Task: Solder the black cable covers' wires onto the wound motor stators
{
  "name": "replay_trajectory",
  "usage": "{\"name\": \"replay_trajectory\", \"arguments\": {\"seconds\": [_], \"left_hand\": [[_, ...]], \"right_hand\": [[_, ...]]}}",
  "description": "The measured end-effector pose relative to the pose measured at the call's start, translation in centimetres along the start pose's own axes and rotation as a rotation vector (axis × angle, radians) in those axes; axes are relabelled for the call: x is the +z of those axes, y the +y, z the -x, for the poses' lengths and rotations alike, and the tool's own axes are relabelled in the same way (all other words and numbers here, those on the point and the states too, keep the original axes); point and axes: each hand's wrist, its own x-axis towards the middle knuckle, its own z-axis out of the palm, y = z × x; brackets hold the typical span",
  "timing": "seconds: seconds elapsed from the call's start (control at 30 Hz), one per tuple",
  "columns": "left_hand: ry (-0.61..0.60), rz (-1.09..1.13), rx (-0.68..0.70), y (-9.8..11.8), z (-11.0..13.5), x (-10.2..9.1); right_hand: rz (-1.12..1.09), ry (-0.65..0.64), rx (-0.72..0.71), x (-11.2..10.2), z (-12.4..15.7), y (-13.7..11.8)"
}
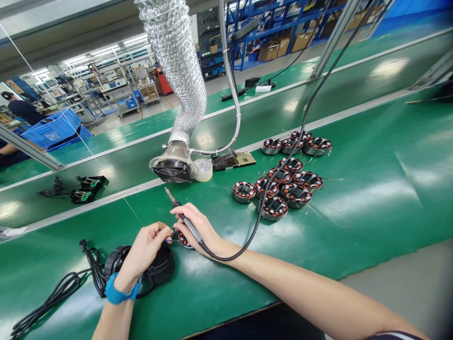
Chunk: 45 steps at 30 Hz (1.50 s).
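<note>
My right hand is closed round a soldering iron, whose tip points up and away toward the fan. Its black cable runs off to the upper right. Under that hand lies a wound motor stator, mostly hidden. My left hand, with a blue wrist strap, pinches a thin wire end beside the stator. Below it sits a black round part.
Several stators lie in a cluster right of my hands, and more stators farther back. A fume extractor fan on a silver hose stands behind, with a tape roll. A black cord trails left. A person stands far left.
</note>
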Motion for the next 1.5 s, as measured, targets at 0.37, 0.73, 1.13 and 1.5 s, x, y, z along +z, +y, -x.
{"name": "replay_trajectory", "arguments": {"seconds": [0.37,0.73,1.13,1.5], "left_hand": [[0.051,0.072,0.012,-0.5,-0.4,0.2],[0.201,-0.023,0.019,-0.8,-0.1,0.4],[0.101,-0.15,0.119,0.3,0.2,0.8],[0.015,-0.064,0.014,-0.1,0.0,-0.1]], "right_hand": [[0.03,0.01,0.0,0.0,0.0,0.0],[-0.002,0.009,0.003,0.0,0.1,-0.1],[0.004,0.009,-0.011,0.0,0.1,-0.1],[-0.01,0.007,-0.017,-0.1,0.2,-0.1]]}}
